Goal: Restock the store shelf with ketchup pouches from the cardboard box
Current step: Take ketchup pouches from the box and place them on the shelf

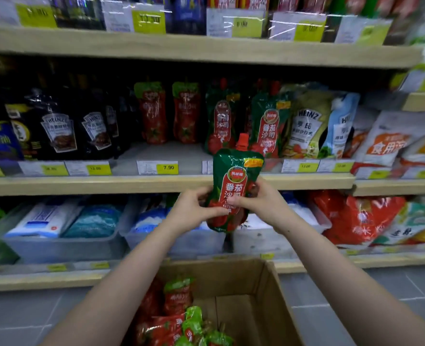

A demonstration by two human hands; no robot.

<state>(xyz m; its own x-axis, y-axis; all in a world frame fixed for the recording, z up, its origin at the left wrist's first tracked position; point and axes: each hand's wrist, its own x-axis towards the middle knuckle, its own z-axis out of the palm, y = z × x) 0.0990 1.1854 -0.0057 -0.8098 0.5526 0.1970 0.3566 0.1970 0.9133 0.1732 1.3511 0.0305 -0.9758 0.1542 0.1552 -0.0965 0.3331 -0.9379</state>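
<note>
At centre frame, both hands grip one green ketchup pouch (233, 188) upright: the left hand (194, 208) pinches its left edge, the right hand (258, 203) its right. The cardboard box (271, 295) sits below. I'd keep the label forward and stand it before the matching green pouches (266, 123) on the middle shelf (131, 184).
</note>
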